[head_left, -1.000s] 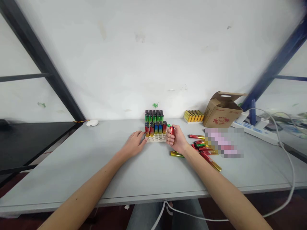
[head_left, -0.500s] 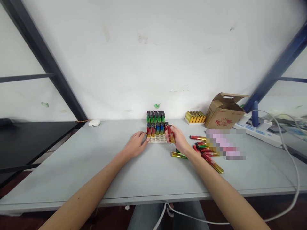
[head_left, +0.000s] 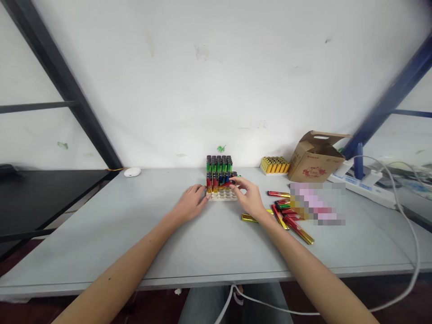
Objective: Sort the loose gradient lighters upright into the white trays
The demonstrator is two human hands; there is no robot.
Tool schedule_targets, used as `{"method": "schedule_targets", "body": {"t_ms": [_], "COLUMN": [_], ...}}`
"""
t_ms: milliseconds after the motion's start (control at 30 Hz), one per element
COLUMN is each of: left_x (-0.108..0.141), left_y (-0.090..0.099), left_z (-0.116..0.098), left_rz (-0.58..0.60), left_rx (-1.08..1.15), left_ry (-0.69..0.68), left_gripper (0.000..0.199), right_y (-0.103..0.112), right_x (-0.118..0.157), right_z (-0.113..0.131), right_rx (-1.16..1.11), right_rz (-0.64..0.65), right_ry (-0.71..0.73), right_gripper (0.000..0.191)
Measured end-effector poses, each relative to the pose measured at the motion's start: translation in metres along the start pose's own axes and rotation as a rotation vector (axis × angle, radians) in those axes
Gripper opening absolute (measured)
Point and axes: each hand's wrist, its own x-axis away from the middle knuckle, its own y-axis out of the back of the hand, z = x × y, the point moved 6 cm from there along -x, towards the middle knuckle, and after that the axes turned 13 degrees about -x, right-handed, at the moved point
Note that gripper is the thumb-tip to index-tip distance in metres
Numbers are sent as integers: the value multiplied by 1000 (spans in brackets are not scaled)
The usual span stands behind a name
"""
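Note:
In the head view, a white tray with holes (head_left: 221, 198) holds upright lighters. A red-and-gold pair (head_left: 212, 183) stands at its front left, and blue lighters (head_left: 222, 178) are beside them. Behind them are several green lighters (head_left: 219, 165) with dark tops. My left hand (head_left: 192, 202) grips the tray's left edge, its thumb at the front corner. In the fingertips of my right hand (head_left: 248, 193) is a red lighter (head_left: 227, 185), tilted nearly flat above the tray's bare holes, dark end toward my fingers.
Loose red-and-gold lighters (head_left: 299, 228) lie right of my right hand, partly beside a blurred patch (head_left: 317, 202). Farther back are a tray of yellow lighters (head_left: 275, 165), an open cardboard box (head_left: 313, 164) and a power strip (head_left: 364, 186). A white case (head_left: 132, 172) sits at left.
My right hand has turned the red lighter from steeply tilted to nearly flat and moved it left over the tray. My left hand has stayed at the tray's edge.

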Motion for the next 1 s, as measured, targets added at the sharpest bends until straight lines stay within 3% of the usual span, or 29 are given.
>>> {"method": "schedule_targets", "body": {"t_ms": [333, 567, 700, 1000], "left_x": [1, 1, 1, 1], "left_y": [2, 0, 1, 3], "left_z": [-1, 0, -1, -3], "left_rz": [1, 39, 41, 22], "left_rx": [9, 12, 12, 27], "left_ry": [4, 10, 10, 2], "left_gripper": [42, 43, 42, 39], "right_y": [-7, -9, -10, -15], "right_x": [2, 2, 0, -3], "right_z": [-10, -9, -7, 9], "right_rx": [197, 316, 387, 665], "right_rz": [47, 5, 20, 92], "right_ry": [52, 139, 160, 367], "right_gripper": [30, 16, 20, 35]}}
